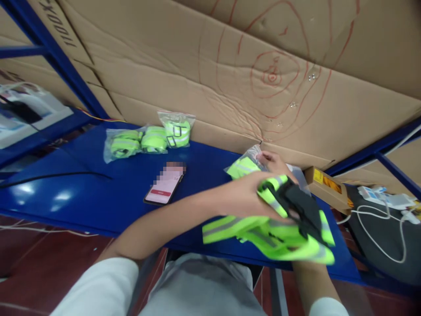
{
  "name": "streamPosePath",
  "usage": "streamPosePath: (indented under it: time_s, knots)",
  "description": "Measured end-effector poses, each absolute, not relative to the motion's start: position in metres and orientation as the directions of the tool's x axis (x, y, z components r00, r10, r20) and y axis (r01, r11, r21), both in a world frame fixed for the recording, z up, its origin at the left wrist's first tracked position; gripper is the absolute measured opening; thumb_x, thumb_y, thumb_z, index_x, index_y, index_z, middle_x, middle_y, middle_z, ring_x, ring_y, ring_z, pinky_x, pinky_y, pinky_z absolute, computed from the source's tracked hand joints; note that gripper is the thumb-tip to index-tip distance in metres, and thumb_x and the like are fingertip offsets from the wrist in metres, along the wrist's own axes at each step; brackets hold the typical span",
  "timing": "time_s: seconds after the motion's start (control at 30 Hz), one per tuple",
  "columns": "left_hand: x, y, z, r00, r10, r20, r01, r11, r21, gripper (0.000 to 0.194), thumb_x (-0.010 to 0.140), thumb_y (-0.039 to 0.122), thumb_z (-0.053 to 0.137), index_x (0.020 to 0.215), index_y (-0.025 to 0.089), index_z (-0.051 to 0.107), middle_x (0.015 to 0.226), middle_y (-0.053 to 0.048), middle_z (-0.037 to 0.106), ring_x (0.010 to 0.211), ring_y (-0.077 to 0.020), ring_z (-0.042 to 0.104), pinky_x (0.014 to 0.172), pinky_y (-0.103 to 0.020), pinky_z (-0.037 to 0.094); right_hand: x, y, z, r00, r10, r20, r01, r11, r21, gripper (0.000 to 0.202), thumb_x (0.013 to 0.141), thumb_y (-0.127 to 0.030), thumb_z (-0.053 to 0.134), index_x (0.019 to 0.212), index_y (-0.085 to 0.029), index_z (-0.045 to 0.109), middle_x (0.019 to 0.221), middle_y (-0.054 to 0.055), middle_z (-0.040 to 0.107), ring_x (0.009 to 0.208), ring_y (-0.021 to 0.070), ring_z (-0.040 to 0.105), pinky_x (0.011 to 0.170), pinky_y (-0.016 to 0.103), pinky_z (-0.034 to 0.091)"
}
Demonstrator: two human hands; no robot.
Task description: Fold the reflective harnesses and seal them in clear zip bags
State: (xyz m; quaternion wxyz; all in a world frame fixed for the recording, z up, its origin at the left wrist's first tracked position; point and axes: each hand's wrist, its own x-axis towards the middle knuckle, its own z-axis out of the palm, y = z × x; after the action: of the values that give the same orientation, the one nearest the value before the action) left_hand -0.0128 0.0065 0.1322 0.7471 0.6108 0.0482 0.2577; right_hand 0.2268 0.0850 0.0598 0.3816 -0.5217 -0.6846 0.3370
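Observation:
My left hand [241, 195] reaches across to the right, closed on a neon-yellow reflective belt [292, 250]. Grey stripes run along the belt, and a black part, possibly a buckle or pouch, shows beside the fingers. Loose loops hang below the hand over the table; some are blurred. Behind the left hand, my right hand [276, 162] is at a clear plastic bag [244, 166] with neon-yellow material inside. Its fingertips are closed on the bag's upper edge, while the right forearm is partly hidden by the belt.
Several bagged neon-yellow belts [154, 139] lie at the back left of the blue table [108, 197]. A phone [161, 188] lies mid-table. Cardboard [184, 66] walls the back. At right are a small brown box [329, 188], a black chair seat [368, 237] and white cables [399, 237].

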Motion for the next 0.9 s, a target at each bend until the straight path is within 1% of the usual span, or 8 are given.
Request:
streamPosePath:
  time_s: [0.13,0.23,0.43,0.5,0.57,0.7,0.8,0.9]
  knots:
    - [-0.013,-0.015,0.132,0.943,0.225,0.245,-0.294,0.220,0.930,0.033,0.071,0.030,0.093,0.089,0.017,0.069,0.089,-0.002,0.073,0.089,-0.0172,0.069,0.090,-0.030,0.057,0.166,0.106,0.084,-0.307,0.909,0.283,0.473,0.404,-0.783,0.036,0.093,-0.052,0.064,0.094,-0.018,0.073,0.085,0.001,0.068,0.078,0.0139,0.056,0.075,0.027,0.044]
    - [-0.018,-0.017,0.133,0.948,0.190,0.257,-0.299,0.248,0.921,0.039,0.069,0.036,0.094,0.091,0.018,0.069,0.089,-0.002,0.074,0.092,-0.0198,0.071,0.091,-0.031,0.058,0.111,0.125,0.108,-0.518,0.807,0.283,0.374,0.511,-0.774,0.036,0.098,-0.050,0.058,0.095,-0.018,0.074,0.082,0.000,0.066,0.077,0.0129,0.054,0.072,0.026,0.043]
    - [-0.024,-0.010,0.141,0.939,0.206,0.276,-0.324,0.253,0.911,0.048,0.058,0.040,0.100,0.086,0.019,0.067,0.086,-0.001,0.074,0.095,-0.0243,0.074,0.095,-0.035,0.061,-0.011,0.162,0.117,-0.658,0.745,0.112,0.221,0.333,-0.917,0.020,0.102,-0.030,0.059,0.093,-0.019,0.073,0.067,-0.007,0.055,0.064,0.0083,0.049,0.064,0.021,0.040]
    - [-0.028,-0.006,0.147,0.935,0.219,0.279,-0.327,0.232,0.916,0.047,0.057,0.038,0.100,0.084,0.019,0.067,0.085,-0.001,0.073,0.096,-0.0243,0.074,0.093,-0.034,0.062,-0.052,0.173,0.105,-0.608,0.793,0.035,0.256,0.238,-0.937,0.022,0.103,-0.026,0.058,0.087,-0.020,0.071,0.064,-0.008,0.055,0.063,0.0074,0.050,0.066,0.020,0.044]
    - [-0.033,-0.003,0.152,0.929,0.230,0.291,-0.343,0.236,0.909,0.046,0.056,0.034,0.100,0.084,0.018,0.067,0.083,0.000,0.072,0.094,-0.0229,0.073,0.092,-0.033,0.062,-0.083,0.183,0.094,-0.530,0.848,0.005,0.261,0.169,-0.950,0.022,0.103,-0.026,0.058,0.084,-0.022,0.069,0.071,-0.008,0.062,0.072,0.0070,0.058,0.080,0.020,0.051]
    - [-0.040,0.003,0.156,0.909,0.289,0.299,-0.375,0.257,0.891,0.041,0.062,0.032,0.097,0.087,0.018,0.067,0.084,0.001,0.072,0.090,-0.0206,0.072,0.095,-0.034,0.059,-0.089,0.198,0.099,-0.402,0.914,0.062,0.214,0.159,-0.964,0.010,0.101,-0.029,0.063,0.094,-0.024,0.068,0.099,-0.006,0.074,0.100,0.0108,0.067,0.102,0.029,0.054]
    - [-0.038,0.014,0.151,0.870,0.402,0.286,-0.399,0.232,0.887,0.040,0.062,0.031,0.096,0.089,0.018,0.070,0.090,-0.001,0.074,0.095,-0.0224,0.072,0.096,-0.037,0.057,-0.028,0.188,0.126,-0.368,0.921,0.124,0.117,0.178,-0.977,0.018,0.104,-0.038,0.060,0.111,-0.023,0.068,0.115,0.000,0.075,0.104,0.0122,0.070,0.095,0.029,0.058]
    - [-0.031,0.030,0.143,0.776,0.573,0.266,-0.412,0.140,0.901,0.036,0.065,0.030,0.093,0.091,0.017,0.074,0.099,-0.004,0.077,0.103,-0.0246,0.072,0.101,-0.038,0.054,0.066,0.146,0.154,-0.245,0.937,0.250,0.028,0.265,-0.964,0.043,0.101,-0.062,0.054,0.119,-0.027,0.069,0.118,0.003,0.075,0.108,0.0163,0.072,0.089,0.031,0.062]
